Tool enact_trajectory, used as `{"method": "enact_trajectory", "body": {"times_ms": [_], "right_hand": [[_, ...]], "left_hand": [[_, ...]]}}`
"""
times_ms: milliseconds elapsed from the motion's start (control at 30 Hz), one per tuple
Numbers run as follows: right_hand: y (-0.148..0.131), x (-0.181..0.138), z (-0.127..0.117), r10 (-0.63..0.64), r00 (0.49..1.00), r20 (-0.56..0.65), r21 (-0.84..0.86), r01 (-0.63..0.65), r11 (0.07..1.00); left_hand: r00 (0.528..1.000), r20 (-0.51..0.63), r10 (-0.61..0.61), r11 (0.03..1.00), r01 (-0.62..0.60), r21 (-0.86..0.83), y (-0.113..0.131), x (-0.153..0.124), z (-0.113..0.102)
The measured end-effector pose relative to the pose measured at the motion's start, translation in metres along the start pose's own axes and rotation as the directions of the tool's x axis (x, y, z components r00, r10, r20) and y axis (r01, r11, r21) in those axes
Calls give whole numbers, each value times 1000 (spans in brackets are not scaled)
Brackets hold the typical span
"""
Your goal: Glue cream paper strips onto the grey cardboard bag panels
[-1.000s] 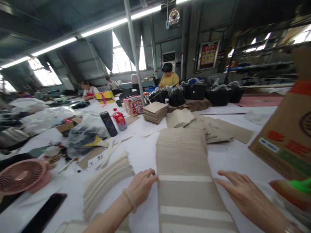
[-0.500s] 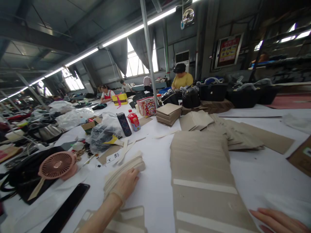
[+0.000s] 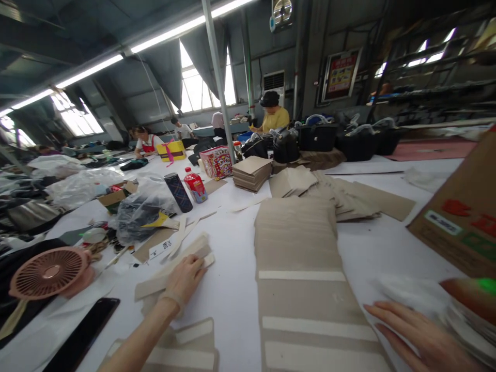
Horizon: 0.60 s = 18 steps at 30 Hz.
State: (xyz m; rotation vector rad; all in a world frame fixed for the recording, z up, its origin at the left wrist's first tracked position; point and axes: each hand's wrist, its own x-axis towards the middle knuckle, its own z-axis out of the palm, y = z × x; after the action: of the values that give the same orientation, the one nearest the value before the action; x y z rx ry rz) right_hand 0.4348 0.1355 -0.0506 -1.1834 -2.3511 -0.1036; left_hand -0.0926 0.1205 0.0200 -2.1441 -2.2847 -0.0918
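My left hand (image 3: 186,279) reaches over a small pile of off-white strips (image 3: 165,274) on the white tabletop. Its fingers are bent and pressed together on a strip, whose short pale end (image 3: 210,259) sticks out beyond the fingertips. My right hand (image 3: 416,328) is low on the right, fingers stretched out, holding nothing. It is beside a long overlapping row of grey-brown cardboard pieces (image 3: 296,232). Pale strips (image 3: 302,276) lie across the nearer pieces. More cardboard pieces with strips (image 3: 194,343) lie partly behind my left forearm.
A pink fan (image 3: 50,271) and a black phone (image 3: 83,336) lie at left. Beyond are a red bottle (image 3: 196,185), a dark cylinder (image 3: 178,192) and a cardboard stack (image 3: 251,173). A brown carton (image 3: 461,217) stands right. People sit farther back.
The view has turned to the right, bringing more of the carton in. The strip pile under my left hand has shifted and spread. More of my right hand shows.
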Motion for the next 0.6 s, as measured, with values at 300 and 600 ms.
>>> {"method": "enact_trajectory", "body": {"times_ms": [300,600], "right_hand": [[-56,33,-60,117,980,160,194,-147,970],[-56,19,-50,164,970,180,276,-210,938]], "left_hand": [[984,111,142,983,-127,-130,-27,11,-9],[989,75,127,979,-113,-171,-25,5,-8]]}}
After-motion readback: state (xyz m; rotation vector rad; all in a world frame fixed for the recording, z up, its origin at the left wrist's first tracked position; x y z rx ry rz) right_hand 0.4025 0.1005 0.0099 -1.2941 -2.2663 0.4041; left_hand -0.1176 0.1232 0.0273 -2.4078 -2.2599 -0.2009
